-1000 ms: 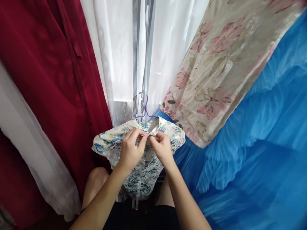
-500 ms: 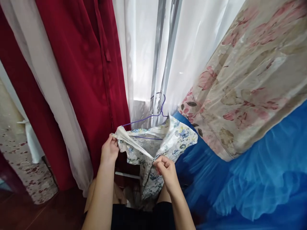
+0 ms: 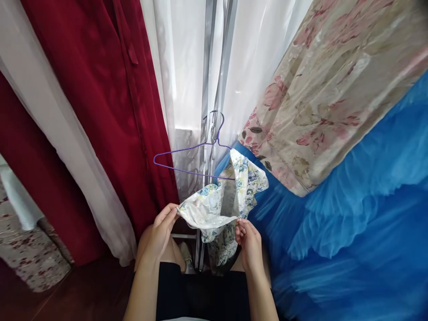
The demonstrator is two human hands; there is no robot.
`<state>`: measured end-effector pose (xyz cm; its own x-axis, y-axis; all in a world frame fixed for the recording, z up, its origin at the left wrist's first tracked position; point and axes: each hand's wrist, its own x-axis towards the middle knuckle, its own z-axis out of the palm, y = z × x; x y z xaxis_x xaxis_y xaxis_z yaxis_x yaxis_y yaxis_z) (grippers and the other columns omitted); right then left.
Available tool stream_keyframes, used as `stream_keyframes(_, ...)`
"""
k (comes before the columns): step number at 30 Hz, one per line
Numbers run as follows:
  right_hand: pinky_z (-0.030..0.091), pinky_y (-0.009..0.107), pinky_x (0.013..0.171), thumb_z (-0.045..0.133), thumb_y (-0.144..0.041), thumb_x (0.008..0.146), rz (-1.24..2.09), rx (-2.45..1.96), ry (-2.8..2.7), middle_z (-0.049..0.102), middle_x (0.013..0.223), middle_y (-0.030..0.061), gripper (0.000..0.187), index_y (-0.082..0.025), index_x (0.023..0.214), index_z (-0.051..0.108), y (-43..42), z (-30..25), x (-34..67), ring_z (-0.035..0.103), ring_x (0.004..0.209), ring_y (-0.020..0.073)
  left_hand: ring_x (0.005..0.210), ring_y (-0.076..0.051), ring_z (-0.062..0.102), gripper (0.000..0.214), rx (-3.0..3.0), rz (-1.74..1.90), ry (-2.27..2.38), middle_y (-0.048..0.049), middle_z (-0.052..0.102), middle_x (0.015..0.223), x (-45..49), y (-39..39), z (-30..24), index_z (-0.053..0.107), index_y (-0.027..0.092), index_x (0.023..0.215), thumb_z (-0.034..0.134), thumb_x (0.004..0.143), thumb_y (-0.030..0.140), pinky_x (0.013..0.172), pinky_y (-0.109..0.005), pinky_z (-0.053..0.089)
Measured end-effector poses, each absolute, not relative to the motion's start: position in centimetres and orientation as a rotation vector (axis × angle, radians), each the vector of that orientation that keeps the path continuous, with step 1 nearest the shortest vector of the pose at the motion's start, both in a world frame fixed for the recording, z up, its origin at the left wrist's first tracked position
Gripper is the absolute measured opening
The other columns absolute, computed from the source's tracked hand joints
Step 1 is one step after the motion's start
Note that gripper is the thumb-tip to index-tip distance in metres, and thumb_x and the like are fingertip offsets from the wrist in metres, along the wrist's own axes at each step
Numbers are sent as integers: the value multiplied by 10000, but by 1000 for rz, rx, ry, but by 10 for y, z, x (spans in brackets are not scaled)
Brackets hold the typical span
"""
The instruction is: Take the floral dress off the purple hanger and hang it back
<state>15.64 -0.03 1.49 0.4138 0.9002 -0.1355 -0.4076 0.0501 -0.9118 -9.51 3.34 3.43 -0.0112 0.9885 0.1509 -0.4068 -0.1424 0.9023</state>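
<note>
A small white garment with blue flowers (image 3: 230,196) hangs half off a purple wire hanger (image 3: 187,158). The hanger's left arm is bare; the garment still clings to its right end. My left hand (image 3: 160,234) pinches the garment's left edge, pulled down and away from the hanger. My right hand (image 3: 249,243) pinches its lower edge just right of centre. Both hands sit below the hanger, above my knees.
A dark red garment (image 3: 100,98) and white sheer fabric (image 3: 67,156) hang at the left. White curtains (image 3: 187,67) and a metal rail pole (image 3: 209,89) stand behind. A beige floral cloth (image 3: 334,89) and a blue tulle dress (image 3: 351,223) fill the right. Dark wooden floor (image 3: 83,298) lies below.
The garment's left shoulder has come off the hanger, leaving the left arm bare. My left hand drew the fabric down and my right hand moved lower, apart from the left.
</note>
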Motion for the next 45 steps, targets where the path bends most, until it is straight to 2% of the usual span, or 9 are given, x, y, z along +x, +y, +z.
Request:
stream_keyframes(5,486,308,755,693,-348,783,790,-1177,-953,682,1109,81,401,-201,1147,610,-10,32,152,621,880,208,1152,-248,617,214,1277,1382,718,-69,687,1229,-55,-2,80,666,197,893,647,937,405,980,-313,462)
stream_keyframes(8,447,356,968,660,-223,795,958,-1003,-1475,675,1110,62,304,-195,1097,651,-22,56,144,597,1080,247,1172,-269,617,200,1456,1325,692,-88,669,1270,-27,-14,90,687,192,901,668,925,389,1018,-345,449)
stream_keyframes(13,432,271,709,629,-251,842,1235,-938,-1618,561,781,-9,84,-180,842,584,-43,79,139,520,754,162,1359,-300,490,258,1679,1297,687,-106,597,1383,-8,-20,97,735,216,1058,614,959,421,1161,-400,342)
stream_keyframes(18,362,249,643,631,-309,876,1379,-896,-1689,426,701,-31,251,-188,713,482,-56,93,153,389,674,122,1334,-300,511,687,1627,1129,504,-121,570,1429,-16,-26,83,525,245,1449,227,1003,674,1159,-450,351)
stream_keyframes(27,307,209,531,729,-415,840,1660,-626,-1958,411,623,-48,396,-158,652,495,-68,103,176,336,589,79,1012,-277,628,575,1597,664,370,-102,700,994,-27,-44,25,743,151,1003,631,841,691,956,-389,464)
stream_keyframes(30,306,212,525,733,-410,835,1631,-635,-2033,416,611,-52,376,-154,671,513,-70,104,177,344,578,77,943,-269,627,467,1674,814,348,-93,670,875,-38,-31,36,677,151,718,799,727,601,939,-389,453)
stream_keyframes(33,302,212,529,734,-404,838,1572,-750,-1938,423,658,-46,334,-147,732,549,-70,112,184,326,604,80,773,-198,574,516,1870,880,404,-28,569,676,-59,-12,48,536,165,562,767,774,574,970,-401,422)
stream_keyframes(40,285,218,512,738,-390,827,1159,-1021,-1860,453,622,-41,307,-142,721,591,-20,145,221,339,572,86,926,-219,610,403,2503,580,1057,-30,677,826,-147,44,49,660,202,619,755,786,557,1129,-416,284)
stream_keyframes(45,396,251,596,683,-338,818,769,-1035,-1811,680,778,36,221,-135,896,724,69,146,212,530,645,149,1083,-307,598,319,2446,761,1411,-64,747,1059,-212,112,81,796,328,1007,708,802,557,1050,-454,359)
